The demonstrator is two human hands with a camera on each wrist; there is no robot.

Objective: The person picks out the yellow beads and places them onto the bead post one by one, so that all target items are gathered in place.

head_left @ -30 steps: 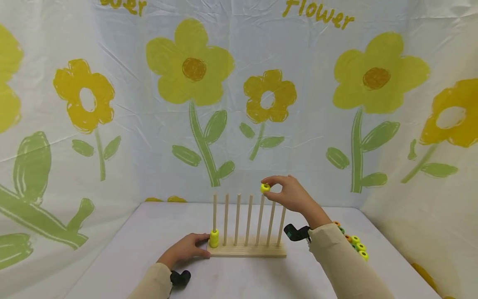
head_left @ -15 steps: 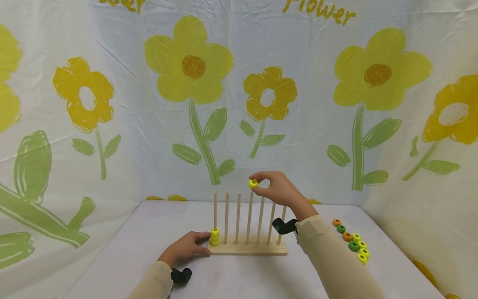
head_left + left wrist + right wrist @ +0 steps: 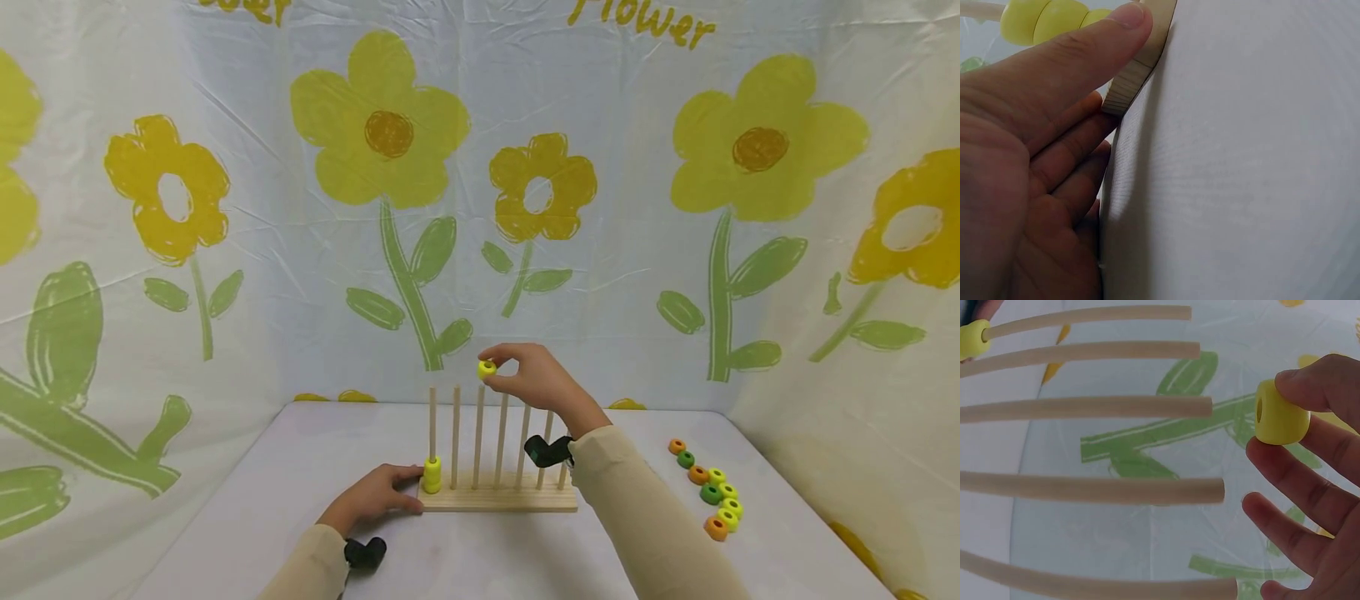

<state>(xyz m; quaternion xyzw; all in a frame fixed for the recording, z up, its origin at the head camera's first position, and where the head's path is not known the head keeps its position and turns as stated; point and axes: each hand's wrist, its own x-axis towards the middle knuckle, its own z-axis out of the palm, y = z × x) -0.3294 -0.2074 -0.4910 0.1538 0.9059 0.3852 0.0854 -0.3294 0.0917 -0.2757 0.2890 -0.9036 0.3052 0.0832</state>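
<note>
A wooden peg rack [image 3: 495,498] stands on the table with several upright pegs. On its leftmost peg sits a short stack of yellow beads [image 3: 432,475], also partly seen in the left wrist view. My left hand [image 3: 378,498] holds the rack's left end, thumb along the front and fingers behind. Between thumb and fingers, my right hand [image 3: 536,377] pinches a yellow bead [image 3: 1282,415] by its sides. In the head view this bead is right over the tip of the third peg from the left [image 3: 478,433]; in the right wrist view its hole faces the peg ends.
Loose orange, green and yellow beads [image 3: 710,493] lie in a slanting row on the white table [image 3: 247,500] to the right. A flower-printed cloth [image 3: 622,250] hangs behind and at both sides. Black wrist cameras [image 3: 547,451] sit on both wrists.
My right hand has moved left with the yellow bead, from over the fifth peg to over the third. More loose beads show from behind the sleeve. My left hand stays on the rack.
</note>
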